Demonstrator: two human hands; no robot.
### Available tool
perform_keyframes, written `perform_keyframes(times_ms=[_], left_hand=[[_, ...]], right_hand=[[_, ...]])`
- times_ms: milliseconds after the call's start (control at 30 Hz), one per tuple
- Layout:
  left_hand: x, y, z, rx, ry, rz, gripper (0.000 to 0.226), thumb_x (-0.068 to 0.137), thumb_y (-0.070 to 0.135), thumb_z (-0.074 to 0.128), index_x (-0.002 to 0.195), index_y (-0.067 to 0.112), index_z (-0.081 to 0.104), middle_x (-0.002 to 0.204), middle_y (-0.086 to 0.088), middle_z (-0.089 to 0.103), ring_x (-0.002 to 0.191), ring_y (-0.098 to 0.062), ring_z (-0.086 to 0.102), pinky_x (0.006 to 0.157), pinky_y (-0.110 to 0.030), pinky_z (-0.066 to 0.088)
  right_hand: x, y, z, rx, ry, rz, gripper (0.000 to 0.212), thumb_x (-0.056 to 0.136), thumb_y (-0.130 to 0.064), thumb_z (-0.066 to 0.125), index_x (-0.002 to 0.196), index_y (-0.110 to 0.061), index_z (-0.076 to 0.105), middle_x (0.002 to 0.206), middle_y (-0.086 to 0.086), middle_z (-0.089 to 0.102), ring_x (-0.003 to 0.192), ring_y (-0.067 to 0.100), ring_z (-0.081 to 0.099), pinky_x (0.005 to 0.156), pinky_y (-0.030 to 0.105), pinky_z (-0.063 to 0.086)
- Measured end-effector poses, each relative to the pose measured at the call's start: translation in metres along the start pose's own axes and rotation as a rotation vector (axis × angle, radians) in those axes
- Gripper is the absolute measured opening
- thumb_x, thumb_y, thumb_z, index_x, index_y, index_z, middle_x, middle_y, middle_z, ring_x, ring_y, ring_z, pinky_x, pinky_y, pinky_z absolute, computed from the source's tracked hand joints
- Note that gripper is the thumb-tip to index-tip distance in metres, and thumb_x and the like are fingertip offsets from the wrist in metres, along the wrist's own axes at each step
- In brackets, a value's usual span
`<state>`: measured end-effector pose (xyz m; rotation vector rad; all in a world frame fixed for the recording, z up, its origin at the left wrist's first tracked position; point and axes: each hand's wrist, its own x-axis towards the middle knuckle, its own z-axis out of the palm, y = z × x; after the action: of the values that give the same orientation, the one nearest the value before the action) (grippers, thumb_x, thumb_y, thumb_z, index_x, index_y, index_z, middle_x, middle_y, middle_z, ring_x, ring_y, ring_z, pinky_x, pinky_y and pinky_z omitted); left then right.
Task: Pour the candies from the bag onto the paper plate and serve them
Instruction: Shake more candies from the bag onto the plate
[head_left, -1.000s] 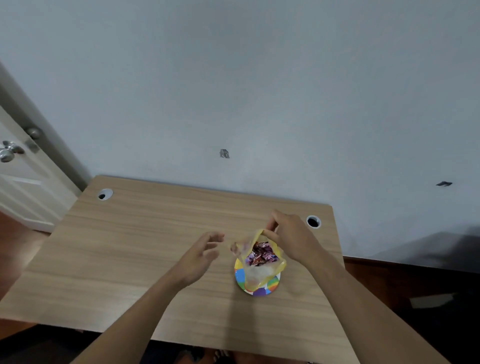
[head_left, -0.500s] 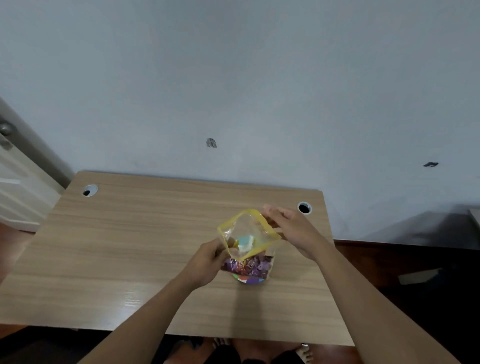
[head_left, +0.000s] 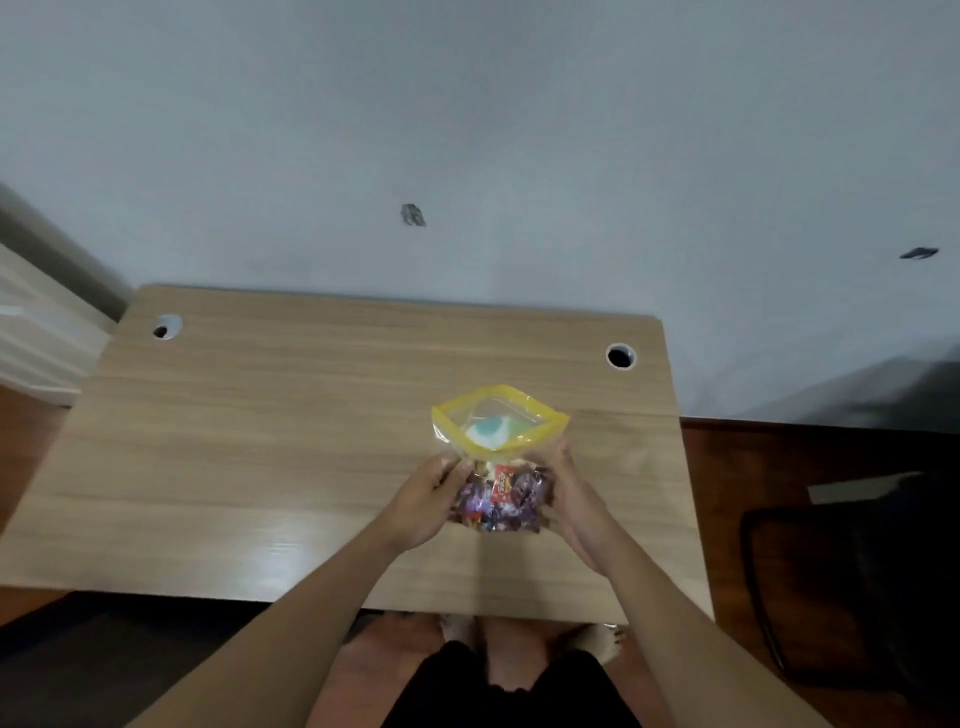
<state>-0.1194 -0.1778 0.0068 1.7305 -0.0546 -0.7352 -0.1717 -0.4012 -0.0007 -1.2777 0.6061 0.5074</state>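
Observation:
A clear plastic bag (head_left: 498, 431) with a yellow rim stands upright with its mouth spread wide, above the right half of the wooden table (head_left: 260, 441). Wrapped candies (head_left: 501, 499), mostly purple with one red, fill its lower part. My left hand (head_left: 423, 501) grips the bag's left side and my right hand (head_left: 571, 493) grips its right side. Through the clear top of the bag a patch of blue-green and white shows, possibly the paper plate (head_left: 488, 431) beneath; the rest of the plate is hidden by the bag and my hands.
Two round cable holes sit near the table's far corners, one at the left (head_left: 166, 327) and one at the right (head_left: 621, 356). A grey wall rises behind the table. A dark chair (head_left: 852, 587) stands on the floor to the right. My bare feet show below the near edge.
My left hand closed on the bag's left side. Both hands slid from the rim down to the bag's sides, and the mouth spread wider. The plate went out of sight behind the bag.

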Motion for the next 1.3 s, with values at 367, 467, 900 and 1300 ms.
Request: perform_keyframes(times_ms=[367,467,900,1300], left_hand=[[0.009,-0.012,0.032,0.050,-0.022,-0.085,0.028,0.112,0.021,0.054,0.133,0.005,0.061,0.102,-0.001,0.067,0.089,-0.008,0.069,0.074,-0.017,0.056],[0.010,-0.016,0.039,0.146,-0.038,-0.091,0.037,0.112,0.020,0.054,0.145,0.003,0.057,0.127,-0.008,0.070,0.115,-0.018,0.064,0.102,-0.030,0.051],[0.017,-0.039,0.052,0.182,-0.078,-0.390,0.029,0.112,0.023,0.051,0.091,0.008,0.063,0.084,-0.021,0.061,0.077,-0.027,0.056,0.067,-0.033,0.046],[0.013,-0.053,0.046,0.235,-0.079,-0.381,0.034,0.109,0.029,0.058,0.080,0.013,0.061,0.071,-0.012,0.046,0.060,-0.017,0.037,0.055,-0.030,0.029]], right_hand=[[0.013,0.039,-0.007,-0.373,0.164,-0.067,0.029,0.103,-0.038,0.074,0.123,-0.018,0.077,0.109,0.001,0.086,0.099,0.015,0.082,0.090,0.034,0.062],[0.016,0.047,-0.012,-0.423,0.146,-0.022,0.028,0.105,-0.033,0.071,0.124,-0.013,0.076,0.110,0.002,0.085,0.093,0.012,0.078,0.080,0.022,0.059],[0.029,0.065,-0.016,-0.570,0.153,0.080,0.034,0.105,-0.031,0.069,0.124,-0.005,0.077,0.106,0.021,0.080,0.093,0.038,0.073,0.094,0.053,0.062],[0.022,0.064,-0.011,-0.536,0.136,0.178,0.033,0.105,-0.029,0.069,0.129,-0.008,0.073,0.099,0.006,0.070,0.070,0.018,0.069,0.057,0.034,0.066]])
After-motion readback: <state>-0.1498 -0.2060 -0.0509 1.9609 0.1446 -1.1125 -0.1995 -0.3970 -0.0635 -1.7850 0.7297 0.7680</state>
